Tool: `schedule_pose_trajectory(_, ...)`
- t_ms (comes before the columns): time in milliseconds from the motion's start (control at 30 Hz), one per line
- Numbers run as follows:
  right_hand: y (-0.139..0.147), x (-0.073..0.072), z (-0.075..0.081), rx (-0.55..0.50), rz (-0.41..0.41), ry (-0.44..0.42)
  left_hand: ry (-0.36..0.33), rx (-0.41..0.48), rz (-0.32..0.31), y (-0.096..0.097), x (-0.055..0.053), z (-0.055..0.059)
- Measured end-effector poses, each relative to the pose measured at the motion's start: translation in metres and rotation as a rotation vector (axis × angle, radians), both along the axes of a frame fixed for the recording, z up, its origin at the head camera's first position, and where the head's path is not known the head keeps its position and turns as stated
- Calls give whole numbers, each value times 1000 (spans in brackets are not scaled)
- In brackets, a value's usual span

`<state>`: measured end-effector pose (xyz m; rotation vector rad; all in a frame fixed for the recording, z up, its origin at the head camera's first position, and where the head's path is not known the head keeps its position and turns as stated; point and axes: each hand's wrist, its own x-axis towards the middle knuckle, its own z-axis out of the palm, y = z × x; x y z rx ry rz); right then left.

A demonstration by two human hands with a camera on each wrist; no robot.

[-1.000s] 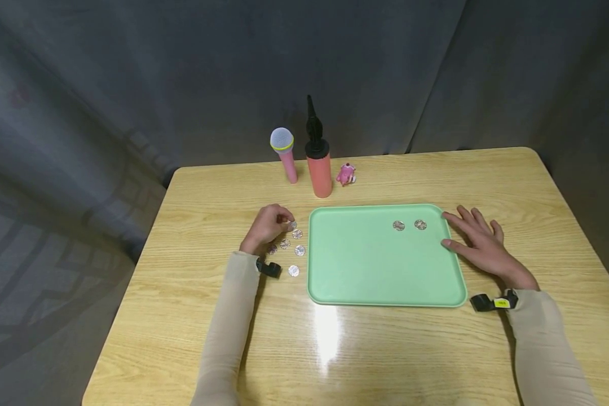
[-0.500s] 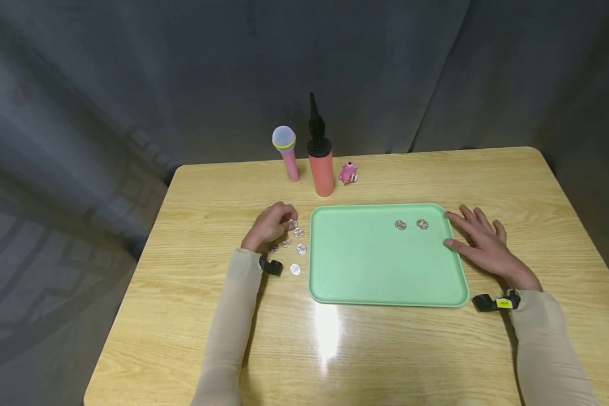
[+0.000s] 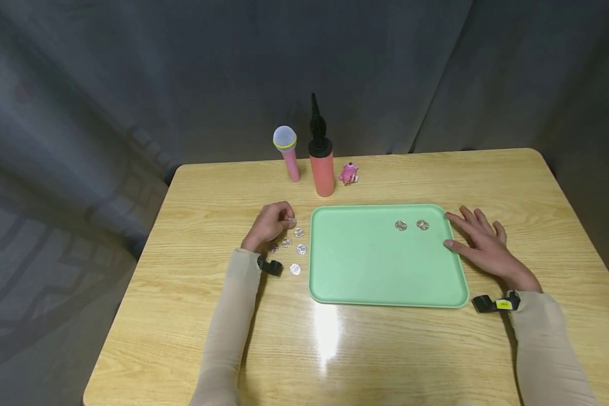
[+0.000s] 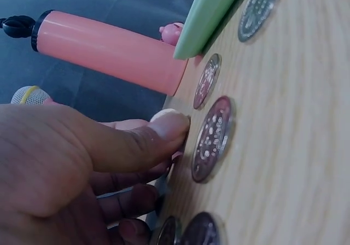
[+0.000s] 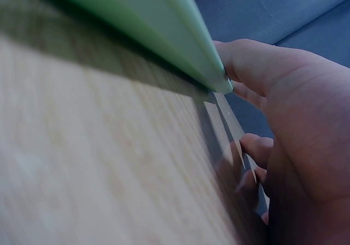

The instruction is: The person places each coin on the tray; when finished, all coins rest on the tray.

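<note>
Silver coin [image 3: 291, 222], on tabletop [image 3: 385, 349] just L of green tray [image 3: 380, 262], pinched betw. thumb & fingertips of L hand [image 3: 269, 223]; other coins [image 3: 301, 248] nearby. Step: prob. pick-up; next move likely needs a clean lift w/o nudging neighbors. R hand [image 3: 482, 245], fingers spread, touches tray rim.

Dark grey curtains [image 3: 233, 73] hang behind and beside a light wooden table [image 3: 411, 355] with rounded far corners; a white glare [image 3: 327, 335] shines on its near part.
</note>
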<state>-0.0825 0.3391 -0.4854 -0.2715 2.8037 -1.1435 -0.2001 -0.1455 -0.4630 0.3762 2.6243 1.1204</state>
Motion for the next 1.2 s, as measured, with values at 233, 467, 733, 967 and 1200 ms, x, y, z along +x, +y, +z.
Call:
schedule_pose_trajectory(233,-2,1,1,-2,-3,4,4,27,46,-1,1,3)
schedule_pose_trajectory(467,-2,1,3,-7,-7,-1,19,22,78,-4,1,7)
schedule_pose_trajectory(733,-1,1,2,-7,-4,1,38,92,134,-9,0,10)
schedule_pose_trajectory(967,-1,1,2,-7,-4,2,-8,191,197,-5,2,20)
schedule_pose_trajectory(1200,-1,1,2,-2,3,9,-52,261,213,4,5,31)
